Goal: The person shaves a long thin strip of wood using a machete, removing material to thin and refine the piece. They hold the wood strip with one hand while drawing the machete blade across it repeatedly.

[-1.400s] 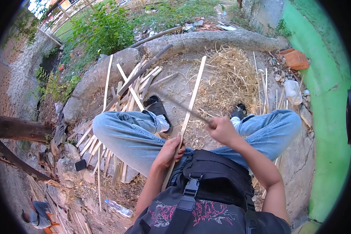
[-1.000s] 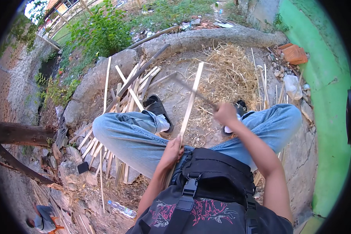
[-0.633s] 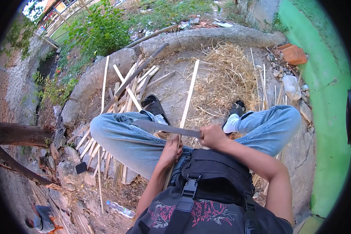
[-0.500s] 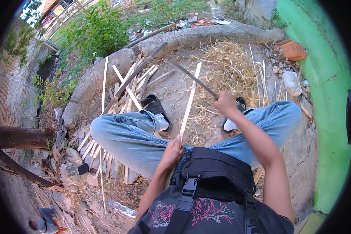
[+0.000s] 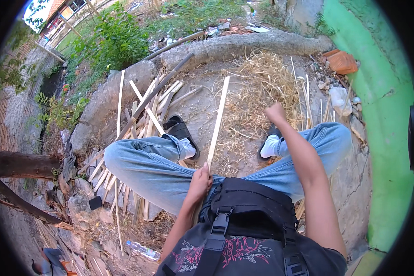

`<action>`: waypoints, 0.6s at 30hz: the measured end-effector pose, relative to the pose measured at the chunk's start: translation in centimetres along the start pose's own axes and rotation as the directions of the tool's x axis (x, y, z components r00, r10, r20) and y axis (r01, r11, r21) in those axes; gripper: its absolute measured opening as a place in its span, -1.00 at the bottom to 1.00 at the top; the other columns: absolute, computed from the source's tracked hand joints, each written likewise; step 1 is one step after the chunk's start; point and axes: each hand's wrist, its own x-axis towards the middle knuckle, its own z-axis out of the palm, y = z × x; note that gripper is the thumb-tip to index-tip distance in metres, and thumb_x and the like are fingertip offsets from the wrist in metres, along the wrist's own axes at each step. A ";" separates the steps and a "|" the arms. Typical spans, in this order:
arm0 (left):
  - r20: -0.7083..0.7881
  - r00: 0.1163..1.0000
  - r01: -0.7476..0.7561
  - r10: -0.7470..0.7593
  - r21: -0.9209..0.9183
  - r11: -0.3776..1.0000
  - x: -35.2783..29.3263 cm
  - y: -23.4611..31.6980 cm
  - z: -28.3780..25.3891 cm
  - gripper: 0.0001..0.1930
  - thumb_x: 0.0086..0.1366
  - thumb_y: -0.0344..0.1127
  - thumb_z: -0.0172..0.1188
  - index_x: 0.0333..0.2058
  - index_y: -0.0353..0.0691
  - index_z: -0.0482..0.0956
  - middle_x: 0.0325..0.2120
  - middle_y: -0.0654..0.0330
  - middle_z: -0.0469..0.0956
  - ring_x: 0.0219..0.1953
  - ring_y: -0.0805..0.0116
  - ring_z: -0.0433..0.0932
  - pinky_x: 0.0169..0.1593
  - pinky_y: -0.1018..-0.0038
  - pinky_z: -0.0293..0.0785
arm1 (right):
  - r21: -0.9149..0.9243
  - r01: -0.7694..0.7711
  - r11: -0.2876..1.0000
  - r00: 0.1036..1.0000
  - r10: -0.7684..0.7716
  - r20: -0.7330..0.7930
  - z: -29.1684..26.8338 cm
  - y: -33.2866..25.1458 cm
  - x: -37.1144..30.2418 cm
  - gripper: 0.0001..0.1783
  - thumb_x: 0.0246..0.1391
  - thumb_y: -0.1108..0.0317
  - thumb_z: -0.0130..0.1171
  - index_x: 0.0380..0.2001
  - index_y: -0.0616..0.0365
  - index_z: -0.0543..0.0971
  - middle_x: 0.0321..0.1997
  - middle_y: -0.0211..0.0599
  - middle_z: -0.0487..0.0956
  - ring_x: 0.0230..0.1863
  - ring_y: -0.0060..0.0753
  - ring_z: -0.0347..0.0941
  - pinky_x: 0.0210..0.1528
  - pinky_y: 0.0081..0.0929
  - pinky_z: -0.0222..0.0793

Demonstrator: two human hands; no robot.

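Observation:
My left hand [image 5: 200, 183] is closed around the lower part of a long pale bamboo strip [image 5: 218, 119], close to my lap. The strip slants up and slightly right between my knees, its far end above the ground. My right hand [image 5: 275, 113] is a fist raised over my right foot, to the right of the strip and apart from it. Half a second ago this fist held a long dark-bladed knife; at this moment the blade cannot be made out.
Cut strips [image 5: 163, 99] lie piled by my left sandal [image 5: 181, 131], a dark pole [image 5: 158, 87] across them. Curly shavings [image 5: 271, 76] are heaped beyond my right foot. A low stone kerb [image 5: 244, 44] curves behind; a green wall [image 5: 384, 124] stands right. A plastic bottle [image 5: 144, 250] lies lower left.
My right hand has moved a little right and away from me, and the knife blade no longer shows. The strip in my left hand has shifted slightly left in view.

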 end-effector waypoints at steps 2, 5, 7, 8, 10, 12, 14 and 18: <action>0.008 1.000 0.025 -0.025 -0.006 1.000 0.1 0.9 0.7 -0.57 0.41 0.06 -0.26 -0.51 -0.10 0.28 -0.80 0.44 0.16 -0.82 0.63 0.08 -0.76 0.64 -0.03 | 0.139 -0.106 0.985 0.994 0.109 -0.019 3.3 5.9 3.4 -0.65 -0.23 0.28 0.09 -0.43 0.40 0.59 -0.35 0.17 0.58 -0.30 0.04 0.55 -0.26 -0.20 0.42; 0.000 1.000 -0.015 0.015 -0.045 0.999 -0.5 0.9 0.4 -0.55 0.40 0.08 -0.25 -0.51 -0.13 0.29 -0.79 0.41 0.20 -0.82 0.63 0.11 -0.74 0.61 0.03 | 0.427 -0.309 0.850 0.950 0.259 0.172 2.4 1.2 -1.4 -0.74 -0.16 0.28 0.11 -0.62 0.32 0.49 -0.66 -0.11 0.48 -0.69 -0.21 0.41 -0.67 -0.27 0.25; 0.017 1.000 0.007 -0.006 -0.056 0.998 -0.3 1.1 0.6 -0.56 0.40 0.07 -0.24 -0.48 -0.15 0.33 -0.78 0.40 0.21 -0.82 0.63 0.12 -0.74 0.62 0.06 | 0.573 -0.439 0.692 0.881 0.206 0.426 1.6 -0.1 -2.0 -0.70 -0.10 0.25 0.16 -0.73 0.11 0.33 -0.79 -0.42 0.24 -0.84 -0.46 0.13 -0.83 -0.43 -0.05; 0.044 0.999 0.005 -0.004 -0.044 0.999 -0.4 1.4 0.6 -0.56 0.40 0.06 -0.21 -0.47 -0.17 0.33 -0.77 0.40 0.24 -0.81 0.62 0.15 -0.73 0.61 0.08 | 0.617 -0.410 0.672 0.888 0.140 0.438 1.2 -0.8 -2.9 -0.64 -0.06 0.20 0.19 -0.72 0.01 0.28 -0.83 -0.56 0.16 -0.86 -0.61 0.06 -0.83 -0.52 -0.13; 0.058 0.998 0.002 0.000 -0.034 0.999 -0.4 1.4 0.2 -0.57 0.40 0.05 -0.19 -0.46 -0.19 0.34 -0.76 0.39 0.26 -0.80 0.62 0.18 -0.72 0.61 0.11 | 0.655 -0.359 0.665 0.895 0.046 0.444 -1.6 -4.0 -6.6 -0.67 -0.04 0.21 0.20 -0.70 0.01 0.29 -0.82 -0.60 0.17 -0.86 -0.66 0.04 -0.83 -0.55 -0.13; 0.001 0.987 -0.159 0.163 0.246 0.956 0.3 0.9 -0.6 -0.61 0.39 -0.04 -0.12 -0.44 -0.26 0.37 -0.76 0.25 0.34 -0.77 0.44 0.30 -0.66 0.43 0.21 | 0.747 -0.259 0.612 0.916 -0.089 0.391 -2.0 -5.0 -8.9 -0.71 0.01 0.26 0.20 -0.66 -0.02 0.33 -0.80 -0.67 0.18 -0.85 -0.75 0.03 -0.84 -0.62 -0.15; -0.090 0.946 -0.237 0.312 0.466 0.852 -0.9 3.3 -1.4 -0.65 0.39 -0.10 -0.12 -0.42 -0.27 0.39 -0.74 0.15 0.37 -0.72 0.32 0.35 -0.61 0.35 0.24 | 0.755 -0.257 0.603 0.909 -0.115 0.401 -2.0 -5.5 -11.1 -0.72 0.01 0.27 0.20 -0.64 -0.02 0.34 -0.80 -0.67 0.18 -0.84 -0.76 0.05 -0.83 -0.64 -0.14; -0.219 0.755 -0.159 0.618 0.853 0.496 -5.1 11.8 -3.7 -0.79 0.36 -0.28 -0.11 -0.35 -0.26 0.44 -0.66 -0.04 0.41 -0.60 0.06 0.43 -0.49 0.21 0.28 | 0.773 -0.171 0.611 0.934 -0.150 0.325 -2.1 -4.9 -13.2 -0.66 0.01 0.22 0.22 -0.71 0.01 0.35 -0.80 -0.63 0.24 -0.80 -0.74 0.09 -0.76 -0.61 -0.06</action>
